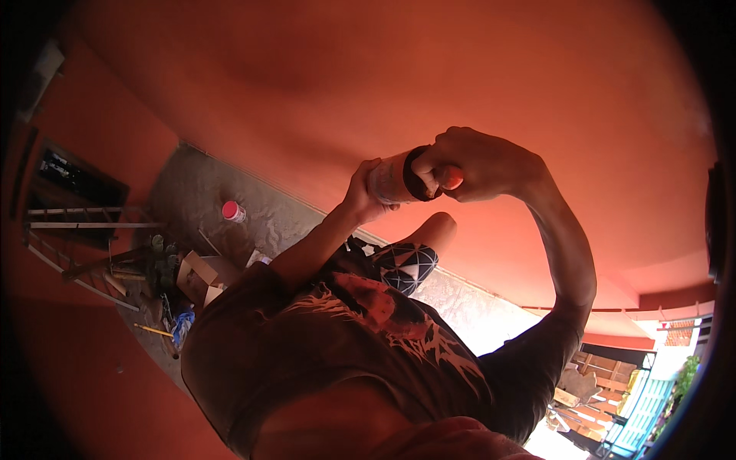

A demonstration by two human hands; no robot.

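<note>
My left hand (363, 195) is wrapped round the side of a small can (389, 179) with a printed label, held tilted with its dark mouth toward the right. At that mouth is my right hand (479, 165), its fingers closed round a tool with a rounded red handle end (451, 178). The tool's other end is hidden by my fingers and the can's rim, so its kind does not show. What the can holds is also out of sight. Both hands are up in front of an orange-red wall (322, 92).
A white tub with a red lid (234, 211) stands on the grey floor (195, 180). At the left are a ladder (96, 225), an open cardboard box (198, 273), a blue cloth or bag (182, 326) and other clutter. Bright daylight falls on a turquoise slatted piece (648, 406) at the lower right.
</note>
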